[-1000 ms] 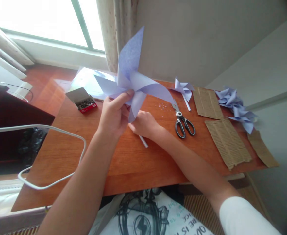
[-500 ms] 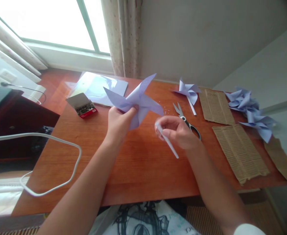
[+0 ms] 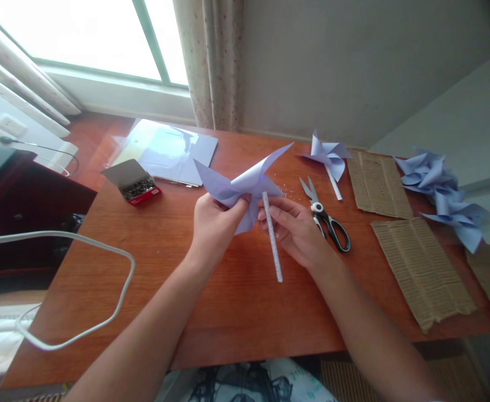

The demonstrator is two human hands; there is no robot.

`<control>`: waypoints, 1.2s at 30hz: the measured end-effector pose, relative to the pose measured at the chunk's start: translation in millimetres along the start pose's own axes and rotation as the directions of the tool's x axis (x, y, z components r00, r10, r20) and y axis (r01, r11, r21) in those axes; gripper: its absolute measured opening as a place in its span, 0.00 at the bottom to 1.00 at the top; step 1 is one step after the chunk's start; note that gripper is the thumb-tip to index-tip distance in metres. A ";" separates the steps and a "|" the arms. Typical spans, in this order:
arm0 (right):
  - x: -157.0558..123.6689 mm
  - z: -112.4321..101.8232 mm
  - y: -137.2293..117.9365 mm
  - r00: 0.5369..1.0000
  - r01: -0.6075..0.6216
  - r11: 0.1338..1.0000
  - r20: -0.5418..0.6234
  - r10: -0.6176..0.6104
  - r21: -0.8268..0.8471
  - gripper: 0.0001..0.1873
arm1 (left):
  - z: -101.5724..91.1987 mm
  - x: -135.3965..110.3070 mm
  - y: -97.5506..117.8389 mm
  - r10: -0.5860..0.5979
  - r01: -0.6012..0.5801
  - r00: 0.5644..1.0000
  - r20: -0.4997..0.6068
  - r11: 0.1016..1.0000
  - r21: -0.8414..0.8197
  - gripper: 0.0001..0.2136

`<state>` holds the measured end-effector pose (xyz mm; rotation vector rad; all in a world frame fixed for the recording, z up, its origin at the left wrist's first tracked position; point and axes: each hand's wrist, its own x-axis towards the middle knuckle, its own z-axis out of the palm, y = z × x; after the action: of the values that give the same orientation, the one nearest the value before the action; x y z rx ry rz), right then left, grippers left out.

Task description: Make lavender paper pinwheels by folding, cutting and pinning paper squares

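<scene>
My left hand (image 3: 214,223) pinches a lilac paper pinwheel (image 3: 245,181) at its centre, above the wooden table (image 3: 211,296). In my right hand (image 3: 297,229) is a thin rolled white paper stick (image 3: 272,237), gripped near its upper part. The stick's top end touches the pinwheel's back near the centre, and its lower end points toward me. Both hands hover over the middle of the table, close together.
Scissors (image 3: 326,215) lie just right of my right hand. A finished pinwheel on a stick (image 3: 328,156), corrugated cardboard pieces (image 3: 421,268) and more lilac pinwheels (image 3: 441,190) lie further right. An open box of pins (image 3: 136,184) and lilac sheets (image 3: 169,151) lie at back left. A white cable (image 3: 81,329) loops at left.
The pinwheel came down from an upright raised position. My right hand lifted the stick off the table and brought it against the pinwheel's back.
</scene>
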<state>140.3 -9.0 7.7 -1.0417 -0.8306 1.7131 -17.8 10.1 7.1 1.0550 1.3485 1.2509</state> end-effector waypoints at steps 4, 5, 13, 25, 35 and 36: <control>2.4 -2.6 3.6 1.000 -0.021 0.999 0.003 0.021 0.046 0.13 | 0.5 -1.7 1.5 0.000 0.000 1.000 -0.001 1.000 -0.010 0.06; 2.8 -3.0 4.4 1.000 -0.022 0.998 0.004 0.022 0.053 0.13 | 0.8 -2.1 1.6 -0.001 0.001 1.000 -0.006 1.000 -0.009 0.06; 2.0 -2.7 6.2 1.000 -0.014 0.996 0.006 0.014 0.083 0.14 | 0.8 -1.1 -2.8 -0.012 0.012 1.000 -0.003 0.999 -0.031 0.08; 1.9 -2.2 6.2 0.999 0.025 0.995 0.042 -0.030 0.099 0.11 | -0.1 1.3 -3.9 0.010 -0.010 0.999 -0.035 1.000 0.014 0.10; 3.7 2.1 5.5 1.000 0.018 0.987 0.017 -0.021 0.163 0.09 | 0.5 0.6 -1.8 0.070 -0.065 0.996 -0.049 0.993 0.095 0.09; 3.9 2.2 5.7 1.000 0.010 0.986 0.008 -0.012 0.166 0.09 | 0.5 0.6 -2.0 0.075 -0.070 0.996 -0.050 0.993 0.099 0.09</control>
<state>135.4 -7.5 2.6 -0.9154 -0.6847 1.7467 -17.4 10.7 5.0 1.1548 1.4350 1.2854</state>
